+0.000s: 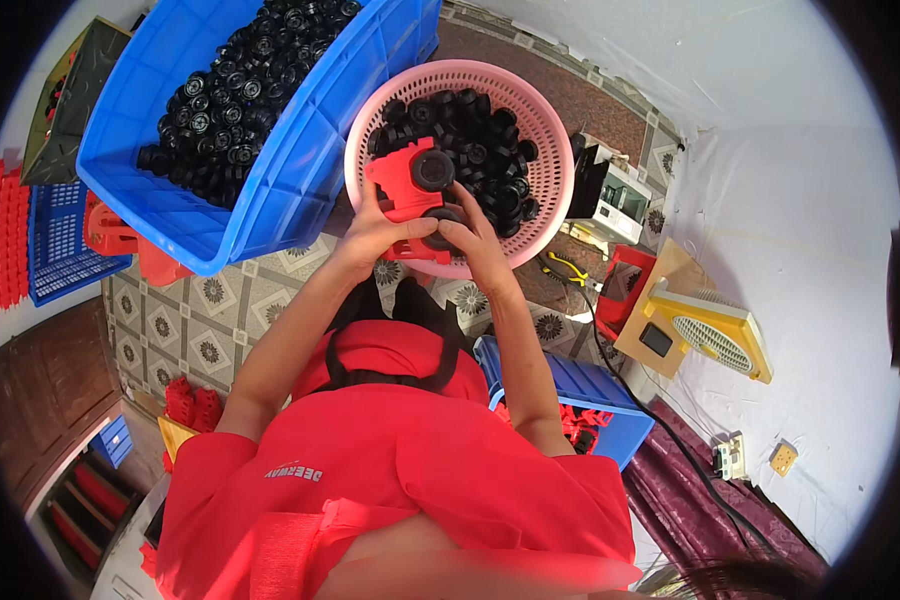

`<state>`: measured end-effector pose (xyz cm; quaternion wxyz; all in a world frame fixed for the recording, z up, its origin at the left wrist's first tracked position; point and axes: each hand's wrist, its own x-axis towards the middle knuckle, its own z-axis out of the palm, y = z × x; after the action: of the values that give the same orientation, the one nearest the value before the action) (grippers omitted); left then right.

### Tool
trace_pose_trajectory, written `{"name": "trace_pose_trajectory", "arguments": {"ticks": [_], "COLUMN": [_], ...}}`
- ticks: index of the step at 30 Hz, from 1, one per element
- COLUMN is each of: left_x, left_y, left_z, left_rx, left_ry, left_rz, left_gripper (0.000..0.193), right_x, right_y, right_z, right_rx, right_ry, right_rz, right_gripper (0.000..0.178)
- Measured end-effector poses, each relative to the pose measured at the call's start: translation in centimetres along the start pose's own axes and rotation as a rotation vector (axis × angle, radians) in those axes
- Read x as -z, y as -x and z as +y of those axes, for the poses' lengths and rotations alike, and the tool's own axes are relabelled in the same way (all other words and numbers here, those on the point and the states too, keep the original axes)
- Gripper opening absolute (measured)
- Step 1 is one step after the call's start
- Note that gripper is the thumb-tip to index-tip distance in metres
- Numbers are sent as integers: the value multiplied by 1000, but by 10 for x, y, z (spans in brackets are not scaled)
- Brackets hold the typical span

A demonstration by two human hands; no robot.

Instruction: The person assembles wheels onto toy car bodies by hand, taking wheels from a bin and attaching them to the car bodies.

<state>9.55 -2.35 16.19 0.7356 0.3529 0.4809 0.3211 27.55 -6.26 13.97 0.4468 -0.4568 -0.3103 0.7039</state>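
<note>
My left hand (370, 232) is closed round the left side of a red plastic toy vehicle body (398, 185), held over the near edge of a pink perforated basket (554, 135). A black toy wheel (433, 171) sits at the upper right of the body. Lower down, a second wheel is partly covered by my fingers. My right hand (478, 240) grips that lower wheel against the body, its thumb close to my left thumb. Many loose black wheels (485, 155) fill the basket beneath. Whether the lower wheel is seated cannot be made out.
At the upper left stands a large blue tub (270, 215) heaped with black wheels. Beside my right arm, a blue bin (610, 420) holds red and black parts. Yellow-handled pliers (567, 268) lie right of the basket, near a yellow fan (715, 335) and a dark cable (660, 420).
</note>
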Motion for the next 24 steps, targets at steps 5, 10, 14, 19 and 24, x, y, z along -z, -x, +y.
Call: {"name": "trace_pose_trajectory", "arguments": {"ticks": [5, 10, 14, 19, 24], "left_x": [2, 10, 45, 71, 66], "left_y": [11, 17, 12, 8, 1], "left_z": [-1, 0, 10, -15, -2], "left_rx": [-53, -226, -21, 254, 38], "left_ry": [38, 137, 756, 435, 356], "left_rz": [-50, -181, -271, -619, -408], "left_gripper": [118, 115, 110, 96, 78], "right_x": [2, -10, -20, -25, 104], "right_y": [4, 22, 37, 7, -44], "right_z": [14, -13, -47, -57, 13], "right_rx": [31, 67, 533, 703, 269], "right_ry": [-38, -14, 640, 811, 1669], "right_rz": [-65, -63, -166, -402, 357], "right_gripper": [75, 78, 80, 73, 41]}}
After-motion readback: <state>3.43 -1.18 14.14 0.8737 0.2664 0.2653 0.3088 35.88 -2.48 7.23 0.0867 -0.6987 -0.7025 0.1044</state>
